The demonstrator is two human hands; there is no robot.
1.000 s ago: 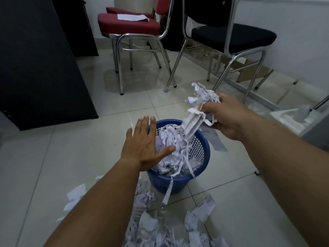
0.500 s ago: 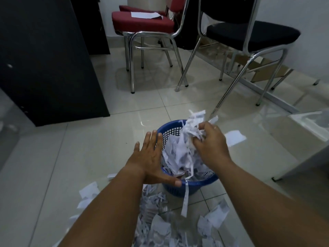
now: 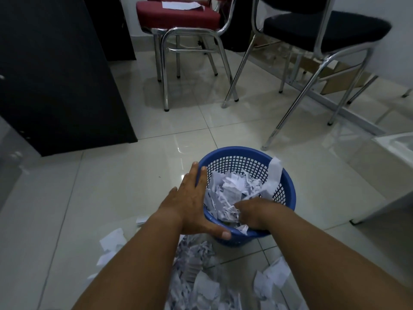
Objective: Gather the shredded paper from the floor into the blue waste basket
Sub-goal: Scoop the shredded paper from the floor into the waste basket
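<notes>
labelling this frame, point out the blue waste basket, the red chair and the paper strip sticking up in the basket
blue waste basket [image 3: 239, 151], head view, far rim
red chair [image 3: 178, 15], head view, seat cushion
paper strip [image 3: 274, 173], head view, middle of the strip

place: office | chrome-legged red chair [image 3: 178, 15], black chair [image 3: 324, 27] | dark cabinet [image 3: 55, 74] | glossy tiled floor [image 3: 134, 175]

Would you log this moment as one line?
left hand on blue basket rim | right hand in shredded paper | floor scraps uncollected
</notes>
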